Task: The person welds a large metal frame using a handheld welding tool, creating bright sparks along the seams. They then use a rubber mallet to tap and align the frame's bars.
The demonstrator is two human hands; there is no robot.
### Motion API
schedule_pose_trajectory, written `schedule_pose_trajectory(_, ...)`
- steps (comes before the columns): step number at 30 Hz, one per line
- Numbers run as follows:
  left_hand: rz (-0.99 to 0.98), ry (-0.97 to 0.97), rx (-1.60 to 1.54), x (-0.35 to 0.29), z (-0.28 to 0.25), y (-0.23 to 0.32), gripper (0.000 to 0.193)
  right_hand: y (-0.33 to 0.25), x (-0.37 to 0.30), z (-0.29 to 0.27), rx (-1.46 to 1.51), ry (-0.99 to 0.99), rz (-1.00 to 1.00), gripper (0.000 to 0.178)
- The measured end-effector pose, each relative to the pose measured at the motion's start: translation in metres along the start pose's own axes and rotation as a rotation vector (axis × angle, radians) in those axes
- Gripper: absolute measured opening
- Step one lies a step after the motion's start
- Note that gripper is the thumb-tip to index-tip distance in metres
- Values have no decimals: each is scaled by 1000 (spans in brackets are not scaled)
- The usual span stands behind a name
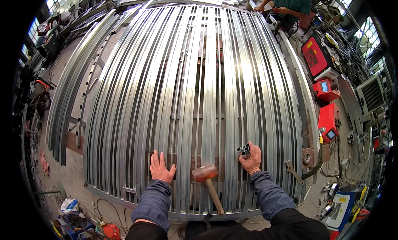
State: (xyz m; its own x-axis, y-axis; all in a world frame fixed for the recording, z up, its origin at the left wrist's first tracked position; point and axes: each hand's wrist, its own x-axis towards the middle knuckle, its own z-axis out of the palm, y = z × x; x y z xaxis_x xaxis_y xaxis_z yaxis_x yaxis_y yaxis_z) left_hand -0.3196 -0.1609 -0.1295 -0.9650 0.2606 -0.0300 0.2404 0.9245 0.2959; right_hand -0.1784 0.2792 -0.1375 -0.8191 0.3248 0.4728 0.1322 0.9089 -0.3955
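A large panel of long, shiny square metal tubes (184,95) lies in front of me, the tubes running away side by side with gaps between them. My left hand (162,168) rests on the near part of the panel, fingers spread, holding nothing. To its right, my right hand (252,160) is closed around a small bunch of short square tube pieces (244,150), their dark hollow ends showing. Between my hands lies a hammer (205,173) with a worn, rusty head and a wooden handle pointing toward me.
An adjustable wrench (293,171) lies at the panel's right edge. Beyond it stand red machines (327,117) with cables. More long tubes (78,86) are stacked at the left. A co-worker in a green shirt (292,1) is at the far right corner. A blue machine (342,211) stands lower right.
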Motion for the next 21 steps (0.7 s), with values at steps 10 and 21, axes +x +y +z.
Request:
schedule_pose_trajectory(10, -15, -38, -31, 1, -1, 0, 94, 1, -1, 1, -8, -7, 17, 86)
schedule_pose_trajectory(21, -7, -12, -34, 1, -6, 5, 93, 3, -2, 2, -6, -22, 20, 87)
